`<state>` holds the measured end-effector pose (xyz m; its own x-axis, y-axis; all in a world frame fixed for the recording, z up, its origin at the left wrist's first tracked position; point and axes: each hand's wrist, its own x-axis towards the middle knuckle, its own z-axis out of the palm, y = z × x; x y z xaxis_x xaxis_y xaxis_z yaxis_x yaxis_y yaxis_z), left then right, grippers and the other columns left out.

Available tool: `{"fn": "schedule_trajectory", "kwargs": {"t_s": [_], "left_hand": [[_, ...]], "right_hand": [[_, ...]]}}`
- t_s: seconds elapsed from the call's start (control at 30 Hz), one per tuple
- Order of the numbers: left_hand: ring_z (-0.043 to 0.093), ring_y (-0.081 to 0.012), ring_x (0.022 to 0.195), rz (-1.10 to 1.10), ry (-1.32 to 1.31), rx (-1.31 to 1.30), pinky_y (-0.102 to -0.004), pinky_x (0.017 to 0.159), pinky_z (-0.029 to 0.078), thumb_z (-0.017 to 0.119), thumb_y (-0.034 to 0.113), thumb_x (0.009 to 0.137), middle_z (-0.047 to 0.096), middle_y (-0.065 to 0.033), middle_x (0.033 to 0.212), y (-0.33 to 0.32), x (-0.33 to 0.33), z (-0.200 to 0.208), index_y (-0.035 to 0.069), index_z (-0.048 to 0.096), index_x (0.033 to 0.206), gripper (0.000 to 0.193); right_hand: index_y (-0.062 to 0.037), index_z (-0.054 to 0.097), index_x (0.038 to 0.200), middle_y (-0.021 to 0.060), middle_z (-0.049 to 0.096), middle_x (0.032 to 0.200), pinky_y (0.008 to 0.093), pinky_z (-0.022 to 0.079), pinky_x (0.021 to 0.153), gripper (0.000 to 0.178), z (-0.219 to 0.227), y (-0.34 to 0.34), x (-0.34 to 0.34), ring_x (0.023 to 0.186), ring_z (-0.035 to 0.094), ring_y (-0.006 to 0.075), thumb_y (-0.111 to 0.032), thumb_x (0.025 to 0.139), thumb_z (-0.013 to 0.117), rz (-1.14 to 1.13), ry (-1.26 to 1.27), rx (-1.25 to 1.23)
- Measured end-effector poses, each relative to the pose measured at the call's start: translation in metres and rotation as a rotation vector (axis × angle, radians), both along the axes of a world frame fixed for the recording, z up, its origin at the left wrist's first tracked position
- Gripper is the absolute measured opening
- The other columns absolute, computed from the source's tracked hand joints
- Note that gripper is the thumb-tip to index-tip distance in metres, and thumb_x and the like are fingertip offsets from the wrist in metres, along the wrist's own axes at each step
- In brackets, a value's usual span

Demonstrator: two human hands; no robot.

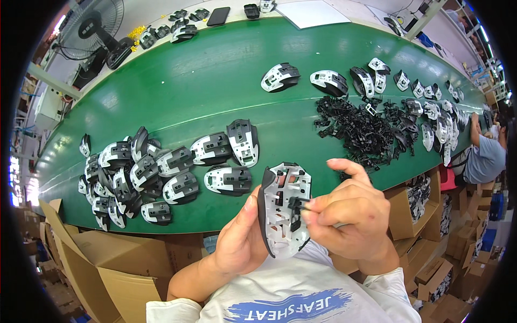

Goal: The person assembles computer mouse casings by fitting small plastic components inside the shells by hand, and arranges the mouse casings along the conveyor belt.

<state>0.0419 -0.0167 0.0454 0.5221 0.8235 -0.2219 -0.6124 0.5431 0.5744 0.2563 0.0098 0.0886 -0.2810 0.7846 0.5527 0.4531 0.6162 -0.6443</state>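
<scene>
My left hand (pixel 237 237) is closed around the dark edge of a computer mouse top shell (pixel 280 237), whose white, ribbed inside faces up toward me. Between the thumb and fingers of my right hand (pixel 350 215) is a small black plastic part (pixel 295 215), held against the right side of the shell's inside. The right index finger or another finger sticks out above the pinch. Beyond my right hand lies a heap of small black plastic parts (pixel 366 132). A pile of black-and-white mouse shells (pixel 124 183) rests on the green table to the left.
More mouse shells stand at the far side of the green table (pixel 215 81) and along its right. Open cardboard boxes (pixel 107 253) sit below the near edge, left and right. A fan (pixel 97 29) and a black phone (pixel 218 16) are at the back. A co-worker (pixel 484 153) sits at far right.
</scene>
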Motion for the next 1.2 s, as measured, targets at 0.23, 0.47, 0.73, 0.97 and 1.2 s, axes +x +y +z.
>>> {"fn": "schedule_trajectory", "kwargs": {"t_s": [0.23, 0.47, 0.73, 0.97, 1.2], "left_hand": [[0.049, -0.0284, 0.153, -0.048, -0.030, 0.041, -0.0493, 0.127, 0.041, 0.036, 0.054, 0.117, 0.047, -0.0115, 0.168, -0.002, 0.002, -0.004, 0.011, 0.031, 0.172, 0.069], [0.050, -0.0293, 0.153, -0.041, 0.040, 0.044, -0.0489, 0.126, 0.041, 0.035, 0.057, 0.117, 0.049, -0.0122, 0.166, -0.004, 0.003, -0.006, 0.012, 0.030, 0.172, 0.071], [0.050, -0.0330, 0.152, -0.014, 0.072, -0.038, -0.0520, 0.126, 0.041, 0.031, 0.060, 0.116, 0.048, -0.0175, 0.166, -0.001, 0.008, -0.002, 0.015, 0.030, 0.172, 0.071], [0.051, -0.0321, 0.152, -0.027, 0.026, -0.005, -0.0510, 0.126, 0.042, 0.033, 0.060, 0.116, 0.049, -0.0152, 0.166, -0.004, 0.006, -0.013, 0.014, 0.029, 0.172, 0.072], [0.053, -0.0287, 0.150, -0.031, 0.052, -0.008, -0.0497, 0.125, 0.042, 0.034, 0.061, 0.116, 0.052, -0.0142, 0.163, -0.005, 0.006, -0.014, 0.011, 0.030, 0.172, 0.075]], "right_hand": [[-0.0130, 0.072, 0.080, -0.0005, 0.080, 0.083, 0.0505, 0.057, 0.104, 0.022, -0.006, -0.001, -0.007, 0.066, 0.071, 0.0140, -0.003, 0.077, 0.091, -0.026, 0.006, 0.019], [-0.0130, 0.073, 0.086, -0.0002, 0.080, 0.087, 0.0488, 0.058, 0.101, 0.023, -0.013, -0.005, -0.007, 0.064, 0.068, 0.0132, -0.001, 0.078, 0.090, -0.004, 0.010, 0.041], [-0.0148, 0.068, 0.089, -0.0012, 0.079, 0.089, 0.0489, 0.062, 0.097, 0.032, -0.023, -0.005, -0.009, 0.063, 0.067, 0.0128, 0.001, 0.074, 0.093, -0.019, -0.022, 0.128], [-0.0139, 0.074, 0.089, -0.0008, 0.079, 0.091, 0.0480, 0.057, 0.103, 0.020, -0.021, -0.008, -0.006, 0.065, 0.066, 0.0131, -0.004, 0.080, 0.088, -0.005, -0.119, 0.131], [-0.0169, 0.069, 0.090, -0.0040, 0.079, 0.090, 0.0558, 0.054, 0.109, 0.033, -0.018, -0.010, -0.005, 0.069, 0.068, 0.0127, -0.003, 0.075, 0.094, -0.016, -0.165, 0.132]]}}
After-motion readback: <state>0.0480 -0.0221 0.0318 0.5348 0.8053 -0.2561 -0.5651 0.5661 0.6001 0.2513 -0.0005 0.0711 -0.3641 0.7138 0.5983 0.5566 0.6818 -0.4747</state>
